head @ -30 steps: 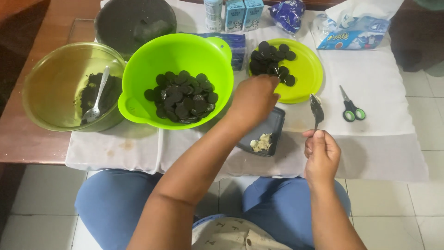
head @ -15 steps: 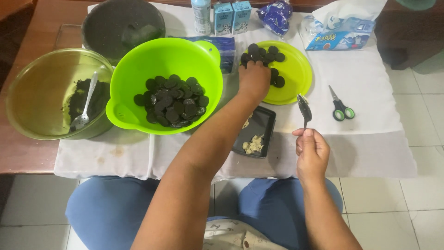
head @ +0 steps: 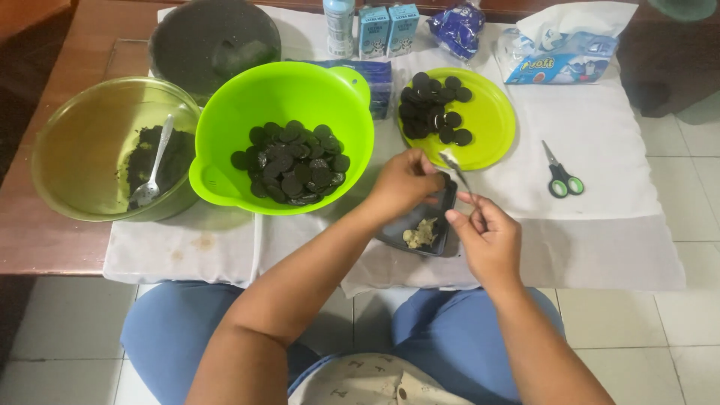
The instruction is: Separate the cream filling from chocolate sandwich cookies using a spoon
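Green bowl [head: 225, 112]: held a heap of dark round cookie halves [head: 292, 161].
Head view, lime plate [head: 495, 112]: carried more dark cookies [head: 435, 109], stacked at its left.
Olive bowl [head: 67, 142]: dark crumbs and a metal spoon [head: 152, 176] inside.
Dark tray [head: 421, 225]: pale cream scrapings [head: 420, 235] in it, between both hands.
Left hand [head: 405, 180]: closed on something above the tray; the item was hidden.
Right hand [head: 487, 236]: pinched a small utensil [head: 454, 166], tip near the left fingers.
Scissors [head: 559, 172]: lay on white cloth [head: 615, 150], well apart.
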